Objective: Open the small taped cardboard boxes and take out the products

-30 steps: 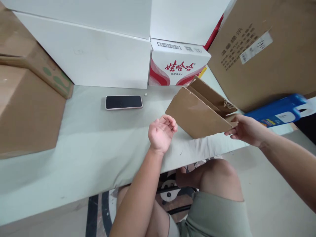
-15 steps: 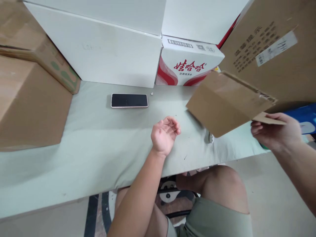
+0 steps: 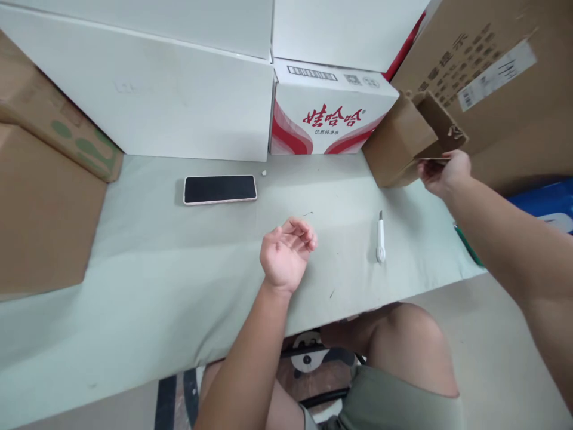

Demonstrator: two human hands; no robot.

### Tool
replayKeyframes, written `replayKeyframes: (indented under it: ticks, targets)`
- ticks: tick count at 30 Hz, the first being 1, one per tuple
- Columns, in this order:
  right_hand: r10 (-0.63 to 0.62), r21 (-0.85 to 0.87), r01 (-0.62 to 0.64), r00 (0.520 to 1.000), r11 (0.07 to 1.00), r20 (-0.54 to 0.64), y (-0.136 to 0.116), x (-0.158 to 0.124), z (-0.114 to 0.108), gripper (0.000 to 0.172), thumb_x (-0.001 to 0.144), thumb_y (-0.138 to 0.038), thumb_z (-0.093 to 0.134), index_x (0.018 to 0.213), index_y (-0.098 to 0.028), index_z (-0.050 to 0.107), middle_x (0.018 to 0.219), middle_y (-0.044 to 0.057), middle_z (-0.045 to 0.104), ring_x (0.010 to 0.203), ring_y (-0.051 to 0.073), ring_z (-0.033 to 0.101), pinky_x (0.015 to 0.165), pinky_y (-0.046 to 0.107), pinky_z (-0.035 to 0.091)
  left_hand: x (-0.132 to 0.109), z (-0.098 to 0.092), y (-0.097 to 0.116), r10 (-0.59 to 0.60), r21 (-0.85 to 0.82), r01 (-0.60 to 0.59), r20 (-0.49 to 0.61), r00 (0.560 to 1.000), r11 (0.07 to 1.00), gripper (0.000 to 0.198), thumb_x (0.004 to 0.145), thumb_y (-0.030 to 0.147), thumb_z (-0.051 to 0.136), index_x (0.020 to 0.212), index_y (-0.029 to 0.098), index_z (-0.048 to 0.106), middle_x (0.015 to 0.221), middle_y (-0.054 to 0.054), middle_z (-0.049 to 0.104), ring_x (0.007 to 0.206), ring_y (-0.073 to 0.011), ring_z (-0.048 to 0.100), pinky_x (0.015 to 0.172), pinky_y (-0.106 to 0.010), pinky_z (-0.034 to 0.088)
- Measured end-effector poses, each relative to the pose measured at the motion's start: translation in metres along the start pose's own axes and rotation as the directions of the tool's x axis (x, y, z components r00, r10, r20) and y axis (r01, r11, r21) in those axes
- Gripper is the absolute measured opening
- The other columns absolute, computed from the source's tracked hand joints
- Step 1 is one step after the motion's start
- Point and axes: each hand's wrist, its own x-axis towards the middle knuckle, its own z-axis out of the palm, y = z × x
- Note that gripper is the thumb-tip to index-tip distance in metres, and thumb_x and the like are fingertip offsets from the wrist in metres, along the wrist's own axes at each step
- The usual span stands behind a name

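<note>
My right hand [image 3: 445,173] grips a flap of a small brown cardboard box [image 3: 394,140], whose top is open. The box stands at the back right of the cloth-covered table, against a white and red carton [image 3: 329,119]. My left hand [image 3: 289,254] rests palm up near the table's middle, fingers loosely curled and apart, holding nothing. Between the hands, nearer the front edge, lies a white utility knife [image 3: 380,239] with its blade tip showing. A phone [image 3: 220,189] with a dark screen lies to the left, beyond my left hand.
Large white boxes [image 3: 179,101] line the back of the table [image 3: 147,310]. Brown cartons [image 3: 40,209] stand at the left, and a big brown carton [image 3: 514,119] rises at the right. A blue package [image 3: 541,206] sits by the right edge.
My right hand has moved the cardboard box away from me and set it at the back right; its open top now shows. The utility knife is uncovered. My left hand keeps its pose.
</note>
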Motion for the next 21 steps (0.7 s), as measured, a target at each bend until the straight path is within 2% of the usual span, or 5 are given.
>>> replayKeyframes:
  ticks: [5, 12, 14, 16, 21]
  targets:
    - [0.378, 0.067, -0.386, 0.919, 0.92, 0.109, 0.003, 0.027, 0.025, 0.055, 0.096, -0.004, 0.013, 0.051, -0.027, 0.034, 0.047, -0.001, 0.034, 0.047, 0.009, 0.04, 0.056, 0.03, 0.044, 0.001, -0.004, 0.006, 0.003, 0.0, -0.003, -0.009, 1.0, 1.0, 0.04, 0.073, 0.057, 0.074, 0.071, 0.017, 0.069, 0.07, -0.002, 0.053, 0.065, -0.0139, 0.05, 0.064, -0.027, 0.042]
    - [0.394, 0.106, -0.428, 0.887, 0.898, 0.243, -0.005, 0.056, 0.062, 0.081, 0.1, -0.03, -0.026, 0.08, -0.024, 0.052, 0.066, -0.001, 0.041, 0.06, 0.012, 0.056, 0.068, 0.039, 0.048, 0.008, -0.005, 0.004, -0.013, 0.008, 0.013, -0.013, 1.0, 1.0, 0.041, 0.075, 0.058, 0.073, 0.072, 0.017, 0.067, 0.071, -0.002, 0.053, 0.065, -0.0136, 0.049, 0.065, -0.028, 0.041]
    - [0.424, 0.111, -0.47, 0.858, 0.876, 0.29, -0.017, 0.046, 0.066, 0.092, 0.097, -0.034, -0.032, 0.109, -0.016, 0.057, 0.08, 0.003, 0.051, 0.073, 0.014, 0.065, 0.072, 0.041, 0.049, 0.008, -0.004, 0.005, -0.012, 0.025, 0.012, -0.011, 1.0, 1.0, 0.041, 0.075, 0.059, 0.073, 0.072, 0.018, 0.067, 0.071, -0.002, 0.053, 0.065, -0.0138, 0.05, 0.065, -0.028, 0.041]
    - [0.498, 0.143, -0.545, 0.825, 0.826, 0.267, -0.034, 0.024, 0.067, 0.079, 0.104, -0.039, -0.021, 0.129, -0.012, 0.049, 0.09, 0.007, 0.058, 0.083, 0.015, 0.07, 0.076, 0.041, 0.051, 0.008, -0.004, 0.006, 0.0, 0.029, 0.001, -0.007, 1.0, 1.0, 0.041, 0.075, 0.058, 0.072, 0.072, 0.018, 0.067, 0.071, -0.002, 0.053, 0.065, -0.0138, 0.05, 0.065, -0.028, 0.041]
    - [0.525, 0.102, -0.565, 0.809, 0.819, 0.264, -0.083, -0.049, 0.077, 0.043, 0.113, -0.034, 0.015, 0.102, -0.019, 0.054, 0.081, 0.007, 0.062, 0.072, 0.016, 0.067, 0.074, 0.038, 0.049, 0.0, -0.003, 0.009, 0.03, -0.036, -0.031, -0.022, 0.999, 0.999, 0.04, 0.073, 0.057, 0.069, 0.073, 0.017, 0.065, 0.07, -0.002, 0.054, 0.065, -0.0137, 0.051, 0.066, -0.027, 0.039]
